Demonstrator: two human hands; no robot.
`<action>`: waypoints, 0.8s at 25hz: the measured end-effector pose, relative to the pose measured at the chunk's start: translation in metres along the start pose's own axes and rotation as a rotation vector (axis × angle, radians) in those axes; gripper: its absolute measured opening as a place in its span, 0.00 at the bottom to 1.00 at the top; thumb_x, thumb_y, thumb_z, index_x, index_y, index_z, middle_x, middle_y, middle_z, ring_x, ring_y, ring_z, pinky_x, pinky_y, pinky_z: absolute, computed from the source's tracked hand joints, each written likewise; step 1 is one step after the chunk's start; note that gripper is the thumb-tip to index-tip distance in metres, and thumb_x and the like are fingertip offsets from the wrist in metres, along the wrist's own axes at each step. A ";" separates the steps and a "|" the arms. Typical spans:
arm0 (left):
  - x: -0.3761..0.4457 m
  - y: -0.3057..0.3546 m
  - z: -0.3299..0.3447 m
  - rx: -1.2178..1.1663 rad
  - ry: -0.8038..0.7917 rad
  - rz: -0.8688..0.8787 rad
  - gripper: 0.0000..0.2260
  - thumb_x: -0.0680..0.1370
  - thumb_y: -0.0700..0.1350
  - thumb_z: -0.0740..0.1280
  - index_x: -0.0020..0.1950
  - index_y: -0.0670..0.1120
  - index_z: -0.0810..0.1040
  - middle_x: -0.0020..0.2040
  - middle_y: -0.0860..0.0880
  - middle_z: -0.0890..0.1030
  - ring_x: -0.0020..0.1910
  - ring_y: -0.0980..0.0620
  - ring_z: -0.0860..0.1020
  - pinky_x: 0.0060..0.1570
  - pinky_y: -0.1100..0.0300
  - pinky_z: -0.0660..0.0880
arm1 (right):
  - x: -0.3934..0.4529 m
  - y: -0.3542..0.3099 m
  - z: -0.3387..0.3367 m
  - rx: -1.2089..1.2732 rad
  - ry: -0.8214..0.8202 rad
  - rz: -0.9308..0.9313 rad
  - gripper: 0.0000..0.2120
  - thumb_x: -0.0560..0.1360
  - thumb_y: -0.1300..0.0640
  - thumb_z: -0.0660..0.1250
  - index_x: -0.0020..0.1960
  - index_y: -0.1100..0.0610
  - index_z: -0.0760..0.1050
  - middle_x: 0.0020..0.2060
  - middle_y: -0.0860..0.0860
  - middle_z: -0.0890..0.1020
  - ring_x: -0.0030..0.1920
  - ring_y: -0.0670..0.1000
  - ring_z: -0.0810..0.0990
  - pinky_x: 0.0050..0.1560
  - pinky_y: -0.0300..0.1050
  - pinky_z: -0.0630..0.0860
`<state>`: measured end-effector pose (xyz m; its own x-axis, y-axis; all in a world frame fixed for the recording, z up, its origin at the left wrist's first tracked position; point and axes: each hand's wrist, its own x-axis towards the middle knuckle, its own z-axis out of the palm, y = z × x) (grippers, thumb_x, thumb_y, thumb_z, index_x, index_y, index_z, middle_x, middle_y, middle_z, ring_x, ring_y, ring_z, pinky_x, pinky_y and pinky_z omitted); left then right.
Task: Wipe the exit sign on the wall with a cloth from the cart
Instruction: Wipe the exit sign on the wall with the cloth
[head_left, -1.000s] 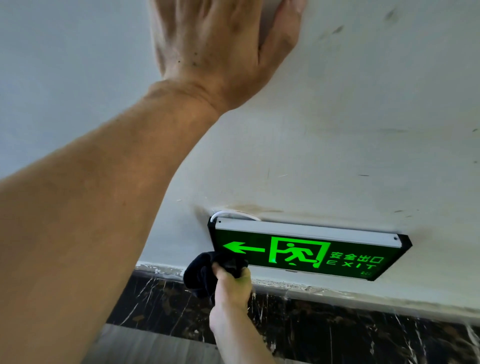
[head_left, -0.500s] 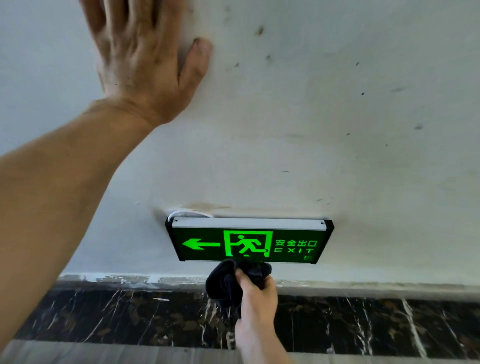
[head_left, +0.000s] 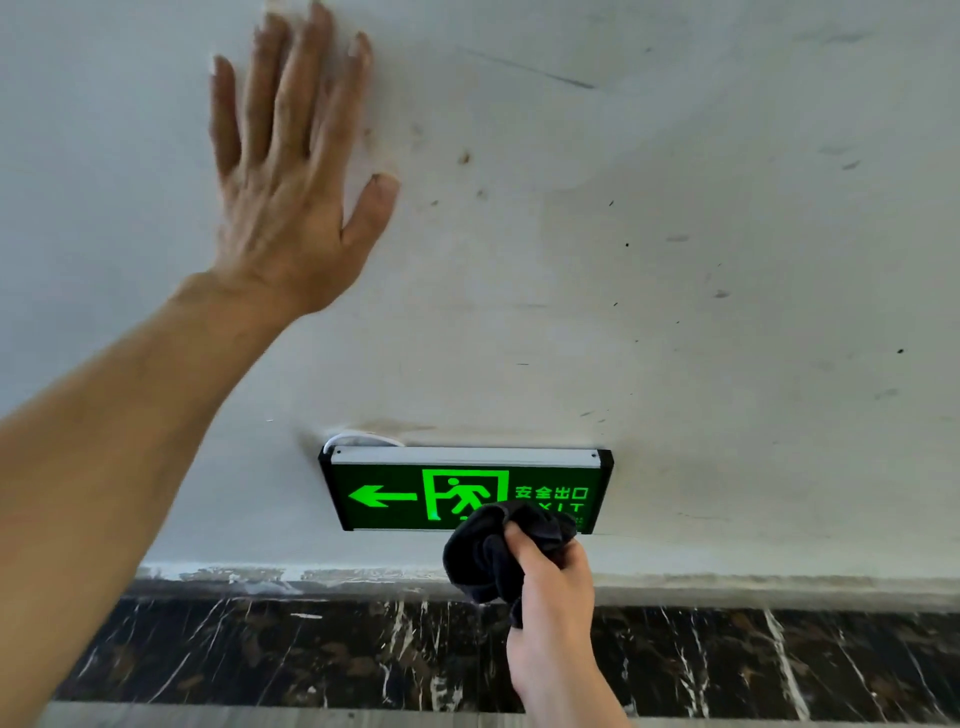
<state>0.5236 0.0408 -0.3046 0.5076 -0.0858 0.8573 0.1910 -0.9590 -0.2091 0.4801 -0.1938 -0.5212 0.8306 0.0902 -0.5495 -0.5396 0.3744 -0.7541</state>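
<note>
A lit green exit sign (head_left: 405, 493) with a black frame and a silver top strip hangs low on the white wall. My right hand (head_left: 553, 597) grips a bunched dark cloth (head_left: 488, 551) and presses it against the sign's lower right part, covering some of the EXIT letters. My left hand (head_left: 291, 171) lies flat on the wall well above and left of the sign, fingers spread, holding nothing.
The white wall (head_left: 727, 260) is scuffed and spotted. A white cable (head_left: 358, 439) loops out behind the sign's top left corner. Below runs a black marble skirting band (head_left: 260, 654) with white veins, then a grey floor strip (head_left: 260, 717).
My right hand has carried the cloth from the sign's left end, along the bottom edge, to its right part. The view has tilted, and my left hand shows lower in the frame.
</note>
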 end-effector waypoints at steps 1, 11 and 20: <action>-0.012 0.011 -0.004 -0.065 -0.004 -0.022 0.29 0.81 0.57 0.51 0.77 0.43 0.52 0.76 0.38 0.55 0.74 0.40 0.51 0.70 0.39 0.47 | -0.002 -0.003 -0.001 0.001 -0.014 0.004 0.10 0.71 0.63 0.73 0.49 0.54 0.77 0.49 0.56 0.84 0.51 0.56 0.81 0.58 0.58 0.76; -0.238 0.145 -0.052 -1.620 -0.831 -0.865 0.29 0.75 0.41 0.69 0.72 0.49 0.61 0.68 0.47 0.73 0.67 0.53 0.70 0.64 0.58 0.69 | -0.015 -0.005 -0.012 -0.324 -0.258 0.036 0.14 0.67 0.65 0.76 0.50 0.62 0.76 0.39 0.61 0.87 0.40 0.60 0.86 0.44 0.54 0.82; -0.312 0.114 -0.036 -1.777 -0.159 -1.669 0.26 0.70 0.25 0.62 0.65 0.41 0.73 0.62 0.39 0.78 0.60 0.41 0.76 0.52 0.53 0.78 | -0.019 -0.047 0.042 -1.265 -0.301 -1.321 0.17 0.77 0.42 0.59 0.57 0.49 0.79 0.56 0.46 0.84 0.58 0.47 0.80 0.60 0.49 0.76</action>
<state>0.3565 -0.0521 -0.5787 0.7898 0.5749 -0.2138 -0.2066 0.5775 0.7898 0.4949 -0.1742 -0.4603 0.6632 0.5434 0.5147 0.7485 -0.4857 -0.4515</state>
